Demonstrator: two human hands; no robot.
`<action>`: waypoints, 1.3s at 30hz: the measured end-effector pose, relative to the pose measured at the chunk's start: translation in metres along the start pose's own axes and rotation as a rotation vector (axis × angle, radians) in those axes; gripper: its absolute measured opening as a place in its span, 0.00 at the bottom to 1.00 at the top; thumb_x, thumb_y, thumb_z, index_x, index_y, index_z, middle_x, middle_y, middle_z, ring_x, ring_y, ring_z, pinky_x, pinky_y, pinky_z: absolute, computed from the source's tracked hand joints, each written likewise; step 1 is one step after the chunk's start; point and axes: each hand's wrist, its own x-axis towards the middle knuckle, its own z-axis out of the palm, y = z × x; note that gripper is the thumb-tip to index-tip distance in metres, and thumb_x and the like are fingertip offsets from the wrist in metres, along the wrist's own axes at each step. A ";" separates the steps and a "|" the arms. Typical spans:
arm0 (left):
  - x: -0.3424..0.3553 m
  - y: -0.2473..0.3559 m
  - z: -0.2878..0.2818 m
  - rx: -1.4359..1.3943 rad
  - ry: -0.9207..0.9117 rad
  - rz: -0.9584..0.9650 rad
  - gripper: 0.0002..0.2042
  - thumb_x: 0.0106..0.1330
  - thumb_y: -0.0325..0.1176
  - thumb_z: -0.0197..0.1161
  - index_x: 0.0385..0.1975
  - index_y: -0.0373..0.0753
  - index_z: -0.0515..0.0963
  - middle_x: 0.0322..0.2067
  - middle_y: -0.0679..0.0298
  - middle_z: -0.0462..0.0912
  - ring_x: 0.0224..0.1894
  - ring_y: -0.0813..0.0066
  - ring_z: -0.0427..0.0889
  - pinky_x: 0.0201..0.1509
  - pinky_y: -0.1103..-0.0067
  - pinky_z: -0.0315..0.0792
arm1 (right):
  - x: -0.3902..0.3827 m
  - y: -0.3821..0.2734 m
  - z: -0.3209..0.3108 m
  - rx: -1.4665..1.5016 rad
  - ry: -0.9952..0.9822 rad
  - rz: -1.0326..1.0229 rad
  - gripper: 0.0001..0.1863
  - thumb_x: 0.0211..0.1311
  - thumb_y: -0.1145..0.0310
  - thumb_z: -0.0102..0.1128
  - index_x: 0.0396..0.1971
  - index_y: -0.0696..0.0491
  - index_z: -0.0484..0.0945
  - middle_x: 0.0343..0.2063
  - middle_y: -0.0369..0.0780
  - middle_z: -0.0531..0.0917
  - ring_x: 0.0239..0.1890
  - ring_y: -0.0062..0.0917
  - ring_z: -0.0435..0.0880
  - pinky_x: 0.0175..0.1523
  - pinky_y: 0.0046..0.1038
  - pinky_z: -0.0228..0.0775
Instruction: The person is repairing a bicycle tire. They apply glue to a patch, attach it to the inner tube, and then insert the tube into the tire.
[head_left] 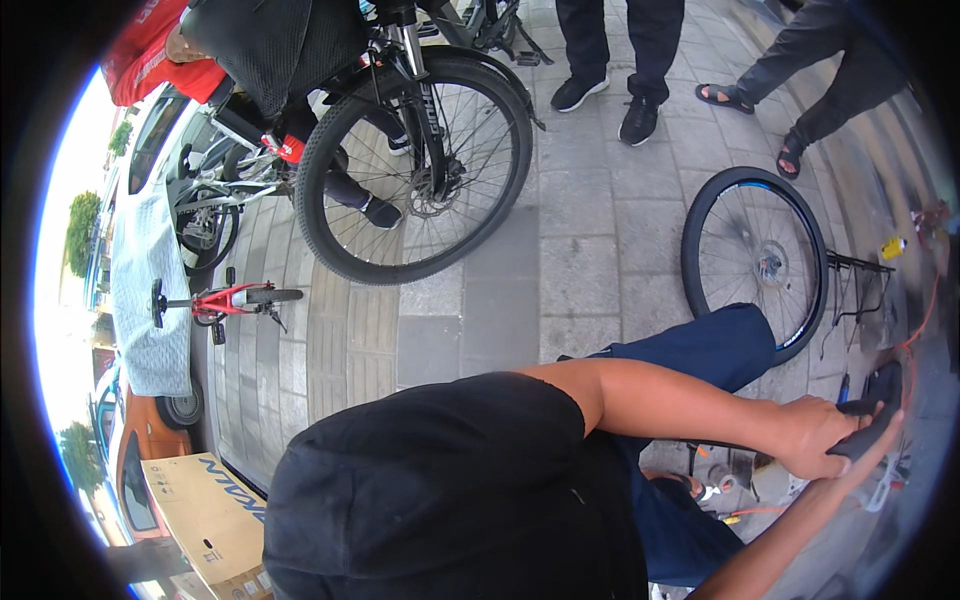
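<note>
At the far right, both my hands meet at a black object (882,385), whose kind I cannot make out. My left hand (815,437) reaches across from the left and is closed, its fingers curled against the object. My right hand (880,447) comes up from the lower edge and presses against the object's near side; its fingers are partly hidden. Just beyond my hands, a detached bicycle wheel (690,245) with a black tyre lies by my blue-trousered knee (705,345). A black metal rack (858,268) stands beside that wheel.
A large bicycle front wheel (522,150) stands ahead, near a person in red (165,65). Two other people's shoes (638,122) and sandals (790,157) are on the paving. A small red bicycle (225,300) and a cardboard box (195,500) are left. An orange cable (928,315) runs at right.
</note>
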 end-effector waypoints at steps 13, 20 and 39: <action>-0.249 -0.090 -0.293 0.003 1.448 -0.277 0.14 0.80 0.42 0.59 0.53 0.38 0.80 0.46 0.61 0.88 0.36 0.71 0.89 0.32 0.74 0.79 | 0.018 0.005 -0.042 0.057 -0.068 0.045 0.28 0.76 0.36 0.59 0.48 0.49 0.84 0.14 0.23 0.58 0.13 0.10 0.55 0.17 0.19 0.43; -0.423 -0.079 -0.483 -0.177 1.928 -0.185 0.12 0.83 0.42 0.60 0.51 0.39 0.80 0.41 0.65 0.87 0.30 0.75 0.87 0.24 0.80 0.75 | 0.015 0.009 -0.046 -0.013 -0.072 0.094 0.29 0.76 0.35 0.58 0.49 0.48 0.84 0.15 0.23 0.59 0.13 0.10 0.54 0.18 0.19 0.41; -0.426 -0.048 -0.527 -0.225 1.815 -0.429 0.09 0.77 0.41 0.63 0.40 0.42 0.81 0.31 0.68 0.86 0.27 0.75 0.89 0.21 0.77 0.63 | 0.013 0.019 -0.031 0.016 -0.055 0.208 0.28 0.75 0.36 0.60 0.54 0.47 0.83 0.16 0.24 0.61 0.13 0.09 0.55 0.16 0.17 0.45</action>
